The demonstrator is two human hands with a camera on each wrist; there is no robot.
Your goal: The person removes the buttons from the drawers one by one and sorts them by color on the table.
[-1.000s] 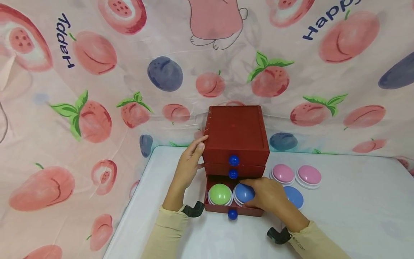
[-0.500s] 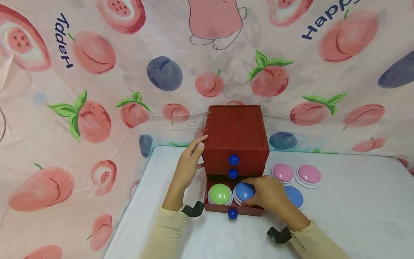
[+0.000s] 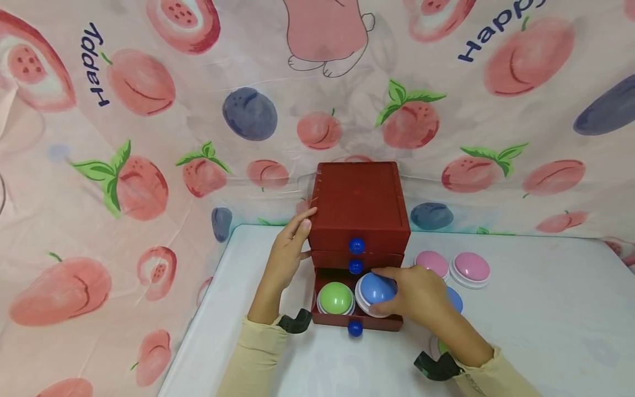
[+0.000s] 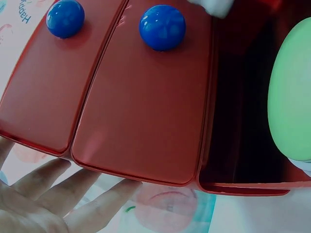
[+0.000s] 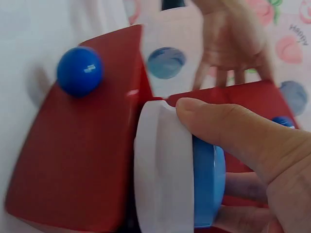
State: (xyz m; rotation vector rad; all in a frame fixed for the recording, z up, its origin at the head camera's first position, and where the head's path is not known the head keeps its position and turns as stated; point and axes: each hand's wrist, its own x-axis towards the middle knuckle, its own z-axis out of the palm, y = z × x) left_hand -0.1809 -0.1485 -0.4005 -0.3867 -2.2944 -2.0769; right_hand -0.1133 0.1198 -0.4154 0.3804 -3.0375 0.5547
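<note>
A dark red chest of small drawers (image 3: 354, 196) has blue ball knobs, and its bottom drawer (image 3: 327, 319) is pulled out. My right hand (image 3: 424, 295) grips a blue domed button with a white base (image 3: 378, 288) between thumb and fingers at the drawer's right side. In the right wrist view that blue button (image 5: 209, 182) stands on edge beside the drawer front, thumb on its white rim. To its left in the drawer sits a green domed button (image 3: 335, 298). My left hand (image 3: 286, 251) rests its straight fingers against the chest's left side.
Two pink domed buttons (image 3: 471, 266) lie on the white table (image 3: 536, 320) right of the chest. A blue one (image 3: 454, 300) and a green one (image 3: 443, 347) are partly hidden by my right arm. A fruit-patterned cloth (image 3: 268, 55) hangs behind and at the left.
My right hand has raised the blue button a little and tilted it in the drawer. My left hand stays against the chest. The head view has shifted slightly.
</note>
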